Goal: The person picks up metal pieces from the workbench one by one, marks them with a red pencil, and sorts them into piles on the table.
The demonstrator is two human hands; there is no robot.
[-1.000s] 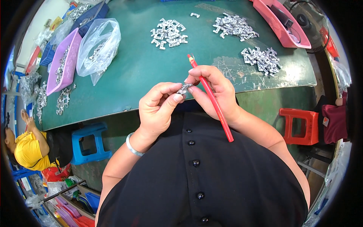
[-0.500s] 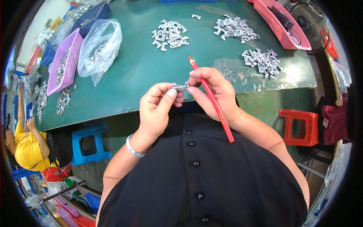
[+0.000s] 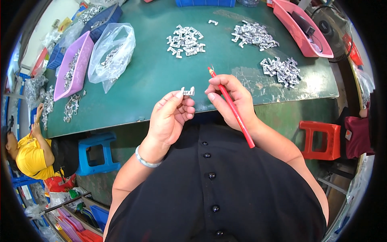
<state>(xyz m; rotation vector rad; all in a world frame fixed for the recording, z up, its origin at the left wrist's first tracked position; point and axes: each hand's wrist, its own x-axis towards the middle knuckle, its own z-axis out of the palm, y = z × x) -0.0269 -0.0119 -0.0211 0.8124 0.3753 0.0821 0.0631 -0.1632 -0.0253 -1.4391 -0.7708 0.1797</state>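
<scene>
Between thumb and fingers, my left hand [image 3: 168,115] pinches a small silvery metal part [image 3: 188,92] with upright ends, held over the near edge of the green table. A red pencil [image 3: 231,107] lies slanted in my right hand [image 3: 236,101], its peeled pale tip pointing away from me. My right fingertips are apart from the metal part. Beyond my hands lie three heaps of similar small metal parts: one in the middle [image 3: 185,41], one at the far right [image 3: 254,35] and one nearer on the right [image 3: 281,71]. A single part [image 3: 213,22] lies alone at the back.
On the table's left stand a clear plastic bag [image 3: 113,56] and a purple basket [image 3: 74,66] of metal pieces, with loose pieces [image 3: 72,107] beside them. A pink basket [image 3: 300,34] stands far right. Stools, blue [image 3: 96,153] and red [image 3: 320,139], flank me; a yellow-shirted person [image 3: 32,157] sits left.
My right fingers have come off the metal part and moved slightly right with the pencil. My left hand keeps the part, now turned more upright. The view has shifted a little.
</scene>
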